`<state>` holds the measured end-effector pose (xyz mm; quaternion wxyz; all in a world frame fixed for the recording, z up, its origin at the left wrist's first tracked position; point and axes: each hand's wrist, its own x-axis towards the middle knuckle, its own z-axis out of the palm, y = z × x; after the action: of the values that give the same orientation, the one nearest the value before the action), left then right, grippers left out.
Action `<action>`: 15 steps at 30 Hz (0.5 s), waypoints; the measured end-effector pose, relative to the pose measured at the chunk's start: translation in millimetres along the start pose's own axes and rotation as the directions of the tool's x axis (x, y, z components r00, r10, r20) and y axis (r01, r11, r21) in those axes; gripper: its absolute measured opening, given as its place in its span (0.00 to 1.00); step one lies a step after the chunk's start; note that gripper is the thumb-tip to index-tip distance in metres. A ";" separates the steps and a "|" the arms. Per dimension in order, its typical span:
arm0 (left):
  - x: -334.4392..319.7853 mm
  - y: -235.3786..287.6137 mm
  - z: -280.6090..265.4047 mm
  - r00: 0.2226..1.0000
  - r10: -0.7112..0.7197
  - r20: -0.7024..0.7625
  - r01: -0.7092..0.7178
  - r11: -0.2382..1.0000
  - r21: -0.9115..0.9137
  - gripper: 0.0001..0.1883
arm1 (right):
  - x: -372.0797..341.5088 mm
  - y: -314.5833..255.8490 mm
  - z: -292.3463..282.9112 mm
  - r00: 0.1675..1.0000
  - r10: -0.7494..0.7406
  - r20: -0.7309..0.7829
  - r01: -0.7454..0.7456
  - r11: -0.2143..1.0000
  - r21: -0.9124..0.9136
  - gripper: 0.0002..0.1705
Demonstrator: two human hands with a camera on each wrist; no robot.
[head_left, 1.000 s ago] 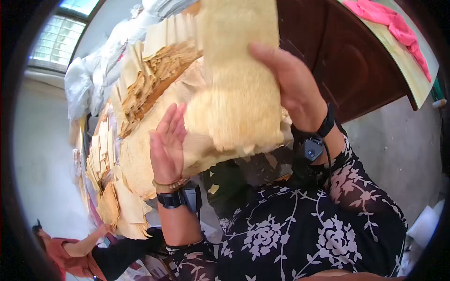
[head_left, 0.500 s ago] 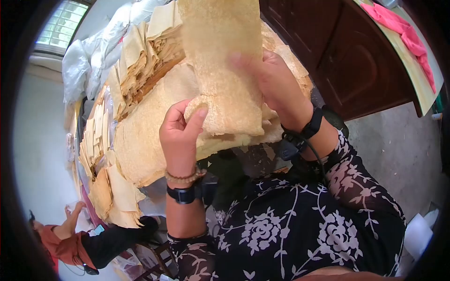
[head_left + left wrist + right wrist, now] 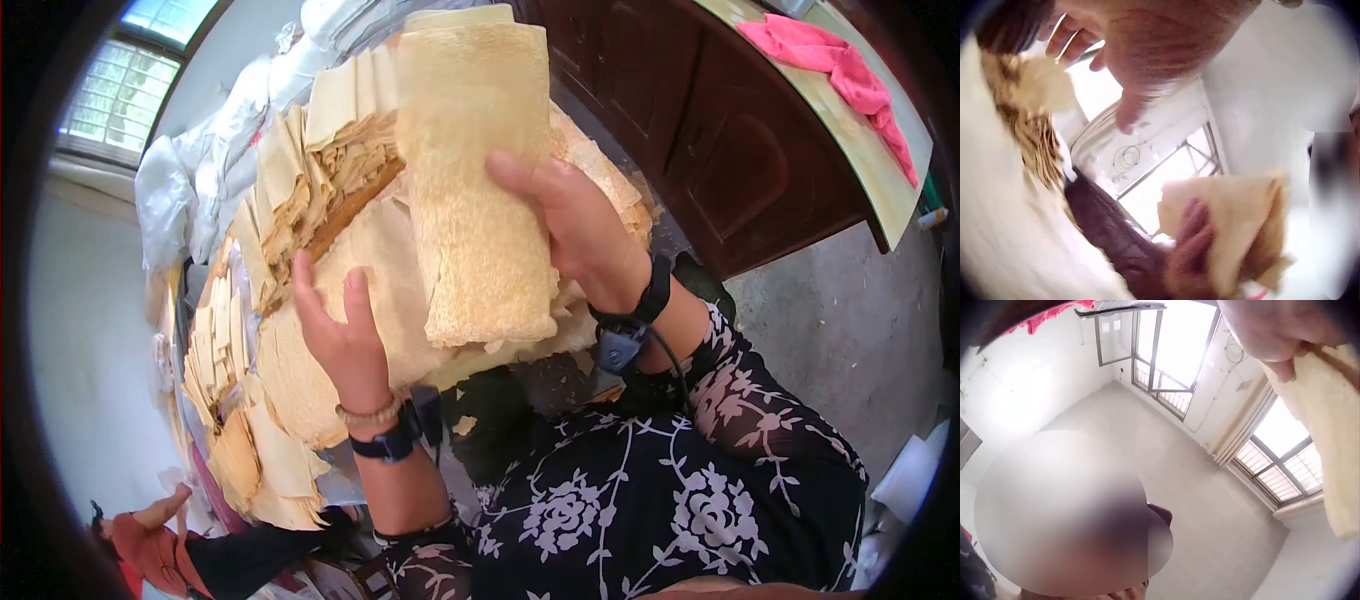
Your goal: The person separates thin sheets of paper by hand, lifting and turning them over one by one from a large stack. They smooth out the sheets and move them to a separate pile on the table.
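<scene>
A folded, pale yellow sheet bundle (image 3: 480, 190) is held up in the head view by the right hand (image 3: 590, 225), thumb across its front and fingers behind. The same bundle (image 3: 1319, 412) hangs from the right hand (image 3: 1285, 328) in the right wrist view. To its left the left hand (image 3: 345, 330) is raised with thumb and fingers spread, holding nothing and apart from the bundle. In the left wrist view the left hand (image 3: 1160, 44) is near the camera, and the bundle (image 3: 1235, 219) shows below in the right hand (image 3: 1191, 256). Large flat sheets (image 3: 380, 250) lie beneath.
Stacks of folded sheets (image 3: 285, 180) line the far left, with clear plastic bags (image 3: 215, 160) behind. A dark wooden cabinet (image 3: 740, 160) stands at the right, near a pink cloth (image 3: 835, 60). Another person (image 3: 160, 550) is at lower left.
The left hand has let go of the bundle's lower edge and moved left, its fingers spreading. The bundle, still in the right hand, now shows its top edge and hangs a little lower.
</scene>
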<state>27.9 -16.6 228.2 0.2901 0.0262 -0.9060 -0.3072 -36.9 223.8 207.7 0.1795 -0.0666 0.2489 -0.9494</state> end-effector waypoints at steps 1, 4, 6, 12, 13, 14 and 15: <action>2.5 17.4 -0.5 1.000 0.005 0.001 -0.005 1.000 0.001 0.34 | -2.4 1.3 0.3 1.000 -0.004 0.001 0.004 1.000 0.002 0.23; -6.9 41.4 7.5 0.868 -0.127 0.479 0.449 0.614 -0.650 0.32 | -10.3 13.2 5.5 0.999 -0.011 0.037 0.018 0.978 -0.206 0.21; -16.5 52.6 17.7 0.856 -0.111 0.505 0.470 0.574 -0.671 0.30 | -14.0 19.6 10.6 0.998 0.060 0.030 -0.052 0.973 -0.227 0.20; -32.1 53.9 16.0 0.818 -0.161 0.552 0.564 0.414 -0.715 0.26 | -15.8 10.4 10.3 0.993 0.108 0.041 -0.079 0.898 -0.433 0.21; -32.5 52.5 10.3 0.789 -0.170 0.591 0.597 0.442 -0.670 0.24 | -12.7 9.7 6.9 0.993 0.111 0.039 -0.084 0.897 -0.433 0.21; -33.8 52.6 6.3 0.757 -0.179 0.629 0.628 0.468 -0.622 0.22 | -9.7 10.0 2.3 0.995 0.074 0.061 -0.050 0.946 -0.321 0.23; -36.3 53.5 4.5 0.754 -0.183 0.631 0.632 0.463 -0.621 0.22 | -8.4 10.1 -1.2 0.996 0.034 0.078 -0.018 0.979 -0.204 0.24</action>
<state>62.6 37.3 237.4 -0.0511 0.0392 -0.6676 -0.7417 -26.3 219.2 201.3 0.1941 -0.1196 0.3380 -0.9131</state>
